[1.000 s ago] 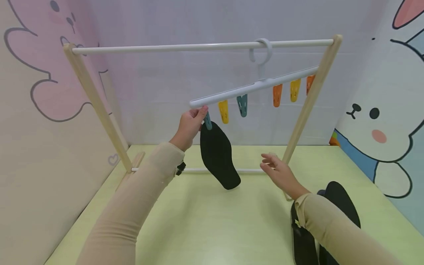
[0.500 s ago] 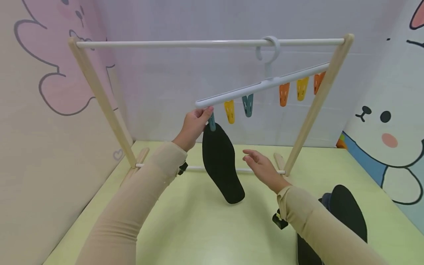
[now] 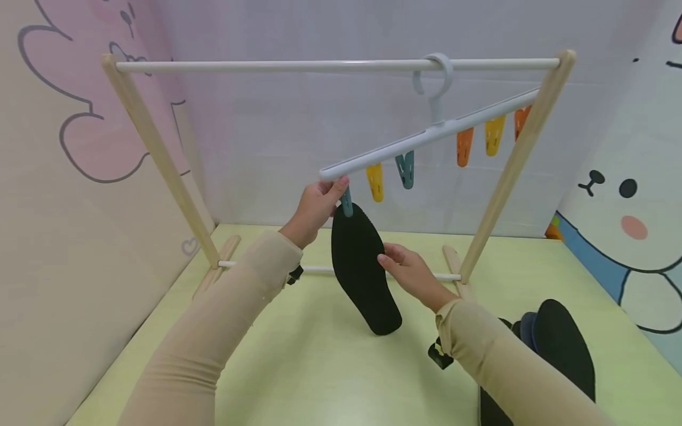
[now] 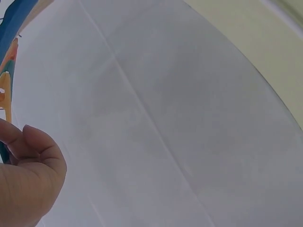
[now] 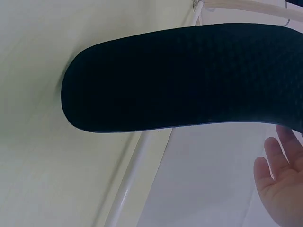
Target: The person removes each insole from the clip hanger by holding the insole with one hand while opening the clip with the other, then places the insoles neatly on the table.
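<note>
A black shoe insole (image 3: pixel 362 266) hangs at a slant under the left end of a white hanger (image 3: pixel 389 152). Its upper tip is in a teal clothespin (image 3: pixel 347 204), which my left hand (image 3: pixel 313 210) pinches between thumb and fingers. My right hand (image 3: pixel 412 275) has the insole's right edge between thumb and fingers, about midway up. In the right wrist view the insole (image 5: pixel 180 80) spans the upper part, with the fingertips of my right hand (image 5: pixel 284 184) right at its lower edge. The left wrist view shows my left hand (image 4: pixel 31 175) at the lower left.
The hanger hooks over the white top rod (image 3: pixel 266 67) of a wooden-sided rack (image 3: pixel 514 165). Yellow (image 3: pixel 375 182), teal and orange clothespins hang along it. At the right of the table (image 3: pixel 309 378) lies another black insole (image 3: pixel 565 349) with dark items, partly hidden by the right sleeve.
My right hand has moved left from beside the rack's right leg to the insole's edge. The left hand keeps its pinch on the clothespin. The view has shifted slightly.
</note>
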### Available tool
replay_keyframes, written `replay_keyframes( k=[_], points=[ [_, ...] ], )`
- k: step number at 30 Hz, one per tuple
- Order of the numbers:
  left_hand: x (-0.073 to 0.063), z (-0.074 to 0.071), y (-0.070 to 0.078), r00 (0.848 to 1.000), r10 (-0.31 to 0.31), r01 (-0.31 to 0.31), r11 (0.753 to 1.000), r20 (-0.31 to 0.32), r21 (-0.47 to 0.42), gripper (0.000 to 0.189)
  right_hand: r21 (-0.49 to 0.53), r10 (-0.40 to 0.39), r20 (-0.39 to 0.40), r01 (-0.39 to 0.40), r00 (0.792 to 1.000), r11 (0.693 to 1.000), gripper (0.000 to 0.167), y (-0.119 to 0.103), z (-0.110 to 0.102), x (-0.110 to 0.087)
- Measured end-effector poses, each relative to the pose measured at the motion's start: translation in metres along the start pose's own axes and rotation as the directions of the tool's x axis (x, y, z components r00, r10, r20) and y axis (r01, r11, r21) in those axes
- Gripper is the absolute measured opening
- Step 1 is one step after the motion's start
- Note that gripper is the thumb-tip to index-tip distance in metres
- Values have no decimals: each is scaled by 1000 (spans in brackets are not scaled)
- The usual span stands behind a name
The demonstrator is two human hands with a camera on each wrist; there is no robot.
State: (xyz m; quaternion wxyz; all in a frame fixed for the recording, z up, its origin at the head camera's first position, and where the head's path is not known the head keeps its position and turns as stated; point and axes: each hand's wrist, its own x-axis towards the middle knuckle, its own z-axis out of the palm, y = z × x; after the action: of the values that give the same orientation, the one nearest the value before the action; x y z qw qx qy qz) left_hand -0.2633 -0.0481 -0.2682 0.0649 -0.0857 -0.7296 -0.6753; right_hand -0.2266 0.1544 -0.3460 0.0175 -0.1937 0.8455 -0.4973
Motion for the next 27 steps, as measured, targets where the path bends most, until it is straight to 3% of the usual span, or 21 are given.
replay_keyframes(
  k=[7,14,23,27],
  points=[
    [-3,4,1,999,33,-33,999,15,-7,30,1,-6,-65,6,998,1000,20,-1,5,0],
    [-4,3,2,997,57,-58,998,44,20,27,55,4,-86,0,996,998,15,0,5,-1],
    [-2,9,5,999,-33,32,999,-31,-36,31,35,31,-111,-28,993,999,19,-1,-3,-5],
    [-2,11,6,997,-38,35,999,-72,-41,32,43,29,-124,-24,992,999,19,-1,-9,-7]
  ],
)
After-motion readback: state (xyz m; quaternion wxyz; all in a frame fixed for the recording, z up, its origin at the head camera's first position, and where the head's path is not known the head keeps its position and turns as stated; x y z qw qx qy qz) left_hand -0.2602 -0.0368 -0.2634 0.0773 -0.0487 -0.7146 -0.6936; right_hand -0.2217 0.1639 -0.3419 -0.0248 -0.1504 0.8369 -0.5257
